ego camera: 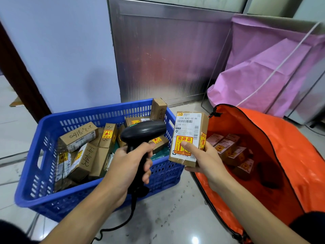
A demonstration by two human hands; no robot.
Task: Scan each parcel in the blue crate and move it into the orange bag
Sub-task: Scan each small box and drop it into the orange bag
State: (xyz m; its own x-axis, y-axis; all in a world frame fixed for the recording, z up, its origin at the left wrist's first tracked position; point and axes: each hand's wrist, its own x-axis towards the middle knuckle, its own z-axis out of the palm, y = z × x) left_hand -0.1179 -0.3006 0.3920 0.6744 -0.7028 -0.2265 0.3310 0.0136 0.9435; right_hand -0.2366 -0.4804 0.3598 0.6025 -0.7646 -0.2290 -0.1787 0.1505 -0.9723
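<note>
My left hand [128, 166] grips the handle of a black barcode scanner [143, 132], whose head points right at a small cardboard parcel [189, 131]. My right hand [204, 158] holds that parcel upright by its lower end, its white label and yellow-red fragile sticker facing me, between crate and bag. The blue crate [44, 176] on the left holds several brown parcels [79, 136]. The orange bag [284, 148] lies open on the right with several parcels [232, 150] inside.
A pink bag [263, 71] on a wire frame stands behind the orange bag. A metal panel [167, 55] and a pale wall rise behind the crate. The scanner's black cable [123, 224] trails over the tiled floor toward me.
</note>
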